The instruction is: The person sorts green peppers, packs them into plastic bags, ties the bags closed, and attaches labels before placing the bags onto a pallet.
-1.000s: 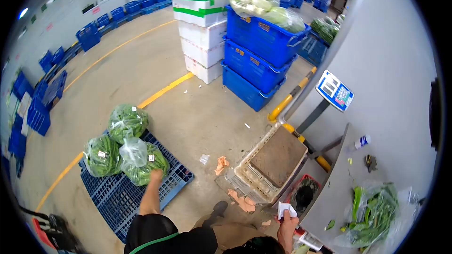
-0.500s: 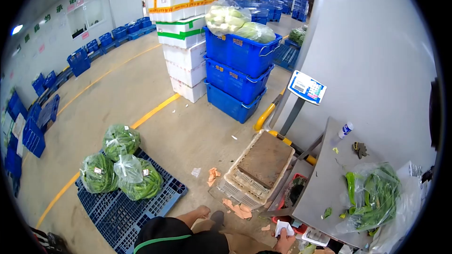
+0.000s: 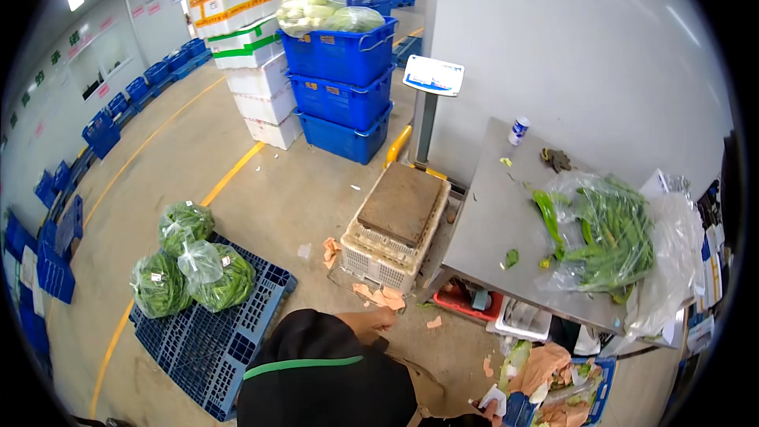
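Turned since earlier toward the grey metal table (image 3: 486, 205), pinching white paper (image 3: 494, 399) in the right hand (image 3: 493, 410) near a blue plastic crate (image 3: 607, 383), apart from the left hand (image 3: 382, 319), with grip unclear there.

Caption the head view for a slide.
Bagged greens on a blue pallet, with a small white item in the right hand.

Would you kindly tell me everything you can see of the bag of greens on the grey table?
The bag of greens is clear, crinkled plastic, bulging with long green leaves and stalks. It lies slumped on the grey, metal-looking table, toward the picture's right. Loose, whitish see-through plastic bunches against its right side. Its mouth is hard to make out.
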A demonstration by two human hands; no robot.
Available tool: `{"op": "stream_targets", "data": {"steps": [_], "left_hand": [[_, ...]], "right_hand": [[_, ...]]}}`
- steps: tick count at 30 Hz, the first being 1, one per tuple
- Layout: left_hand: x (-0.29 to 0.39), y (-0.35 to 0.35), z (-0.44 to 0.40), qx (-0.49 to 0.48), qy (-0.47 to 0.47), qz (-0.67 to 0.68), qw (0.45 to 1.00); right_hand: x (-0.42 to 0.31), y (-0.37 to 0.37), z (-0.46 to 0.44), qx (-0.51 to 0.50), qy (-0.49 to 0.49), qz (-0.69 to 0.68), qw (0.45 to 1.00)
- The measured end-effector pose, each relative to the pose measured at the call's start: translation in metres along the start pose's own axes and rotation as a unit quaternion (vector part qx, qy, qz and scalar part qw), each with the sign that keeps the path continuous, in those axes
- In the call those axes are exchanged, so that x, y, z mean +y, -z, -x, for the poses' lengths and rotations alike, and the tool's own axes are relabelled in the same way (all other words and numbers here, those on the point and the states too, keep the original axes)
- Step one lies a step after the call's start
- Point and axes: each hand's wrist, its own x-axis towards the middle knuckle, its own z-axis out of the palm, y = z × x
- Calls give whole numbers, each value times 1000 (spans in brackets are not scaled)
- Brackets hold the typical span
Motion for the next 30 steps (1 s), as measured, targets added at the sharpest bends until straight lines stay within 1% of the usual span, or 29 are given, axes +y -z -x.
{"op": "stream_targets", "data": {"steps": [1,2,4,5,6,7,8,9,10,11,12,13,15,16,19,20,22,24,26,27,30], "left_hand": [[9,-21,-1,-47,-28,-49,997],[16,-39,0,-94,-55,-97,989],[31,-62,-2,-136,-88,-107,981],[38,-81,0,-178,-101,-125,971],[44,-96,4,-186,-97,-131,969],[53,-103,5,-199,-93,-141,965],[52,-107,-9,-265,-72,-111,955],[67,-113,-2,-276,-73,-119,951],[89,-118,21,-255,-85,-133,954],[97,-125,25,-267,-78,-122,953],[102,-132,18,-302,-81,-127,941],[122,-143,39,-272,-69,-151,948],[127,-165,27,-308,-62,-174,933],[133,-171,24,-323,-67,-185,926],[175,-194,17,-350,-95,-211,908],[191,-203,19,-355,-105,-216,904],[235,-221,35,-368,-151,-235,887],[266,-240,36,-383,-218,-219,870],[310,-252,57,-380,-271,-169,868],[332,-254,69,-377,-298,-143,865],[391,-253,87,-267,-400,-151,864]], "right_hand": [[21,14,-14,6,6,-54,999],[45,25,-29,-13,34,-55,998],[37,34,-29,-72,-4,-225,972],[27,47,-21,-74,-26,-307,949],[28,46,-15,-43,-1,-301,953],[8,47,-5,-8,-54,-307,950],[16,50,-7,-11,-36,-299,954],[14,49,-8,-8,-25,-271,962],[10,47,-7,-17,-10,-286,958],[5,44,-8,-14,-20,-290,957],[9,41,-10,-14,-25,-311,950],[13,38,-16,-24,-23,-335,942],[-11,41,-20,-45,-38,-300,952],[-12,39,-26,-61,-53,-296,952],[-1,34,-61,-34,-81,-262,961],[-1,31,-75,-18,-72,-297,952],[18,26,-106,7,-84,-336,938],[28,25,-135,30,-117,-377,918],[39,27,-167,52,-163,-424,889],[54,28,-187,52,-149,-412,897],[79,43,-248,64,-191,-461,864]]}}
